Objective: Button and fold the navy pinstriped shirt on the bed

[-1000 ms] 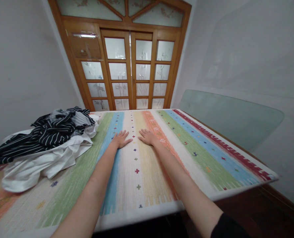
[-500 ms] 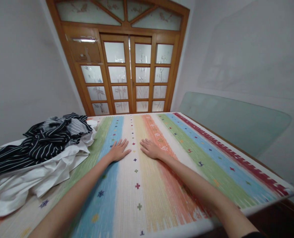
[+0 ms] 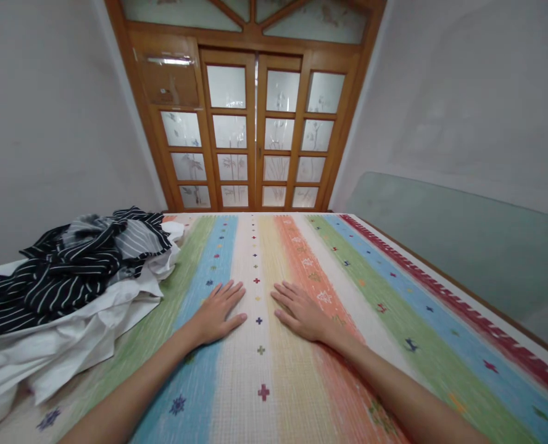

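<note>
My left hand (image 3: 217, 313) lies palm down on the striped mat (image 3: 241, 388), over its blue and cream bands, fingers stretched out. To its right, my right hand (image 3: 300, 310) rests flat on the yellow and orange bands, fingers extended towards the left. A narrow strip of the mat with small printed crosses shows between the two hands. Neither hand holds anything. The mat's bands run away from me in green, blue, cream, yellow, orange and dark red.
A heap of black-and-white striped clothing (image 3: 79, 265) lies at the left on crumpled white cloth (image 3: 84, 339). Beyond the mat stands a wooden door (image 3: 255, 148) with frosted panes. A pale green panel (image 3: 459, 228) leans along the right wall.
My view has come closer to the mat, and both hands appear lower and larger in it. They stay flat on the mat, with the clothing heap still at the left.
</note>
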`<state>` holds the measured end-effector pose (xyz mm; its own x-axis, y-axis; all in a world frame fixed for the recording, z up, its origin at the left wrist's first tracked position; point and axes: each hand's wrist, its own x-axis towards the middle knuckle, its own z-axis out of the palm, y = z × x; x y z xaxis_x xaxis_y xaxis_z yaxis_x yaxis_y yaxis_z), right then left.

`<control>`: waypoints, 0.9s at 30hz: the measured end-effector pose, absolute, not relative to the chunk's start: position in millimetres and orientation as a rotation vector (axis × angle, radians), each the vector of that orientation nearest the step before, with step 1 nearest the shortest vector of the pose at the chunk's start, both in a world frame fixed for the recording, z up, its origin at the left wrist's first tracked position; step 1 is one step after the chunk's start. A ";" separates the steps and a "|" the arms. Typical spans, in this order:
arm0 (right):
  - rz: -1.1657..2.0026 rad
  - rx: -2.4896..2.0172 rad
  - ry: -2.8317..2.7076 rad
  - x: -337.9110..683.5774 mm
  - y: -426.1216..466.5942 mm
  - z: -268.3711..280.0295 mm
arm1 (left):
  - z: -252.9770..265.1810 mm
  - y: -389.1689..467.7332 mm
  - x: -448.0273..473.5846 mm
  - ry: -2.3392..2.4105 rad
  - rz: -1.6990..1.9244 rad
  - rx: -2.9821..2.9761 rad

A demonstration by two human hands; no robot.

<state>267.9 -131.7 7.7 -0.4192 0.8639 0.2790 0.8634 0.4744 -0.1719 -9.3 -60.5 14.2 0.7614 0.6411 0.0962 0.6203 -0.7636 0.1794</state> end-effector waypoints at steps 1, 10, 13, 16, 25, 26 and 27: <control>0.004 -1.454 -2.393 267.4 -131.8 6.9 | 15.4 -60.6 -8.9 1.021 0.224 2.810; 0.012 -1.502 -2.374 257.8 -143.9 2.4 | 26.3 -71.9 -5.5 1.029 0.128 2.801; 0.019 -1.465 -2.384 261.1 -141.4 4.1 | 22.9 -74.0 -6.9 1.027 0.123 2.807; 0.043 -1.423 -2.420 266.3 -136.9 5.6 | 17.3 -74.6 -10.5 0.992 0.143 2.829; 0.030 -1.430 -2.405 266.8 -136.2 7.3 | 16.0 -75.5 -12.5 0.983 0.193 2.798; 0.027 -1.432 -2.409 266.5 -136.5 7.6 | 16.4 -75.4 -11.8 0.988 0.198 2.790; 0.026 -1.435 -2.412 266.3 -136.6 7.9 | 16.7 -75.3 -11.2 0.990 0.205 2.784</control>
<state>266.3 -136.6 7.9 -0.4363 0.8574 0.2729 0.8514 0.4915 -0.1833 -11.2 -75.3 16.7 0.7686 0.6359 0.0696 0.6111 -0.7621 0.2141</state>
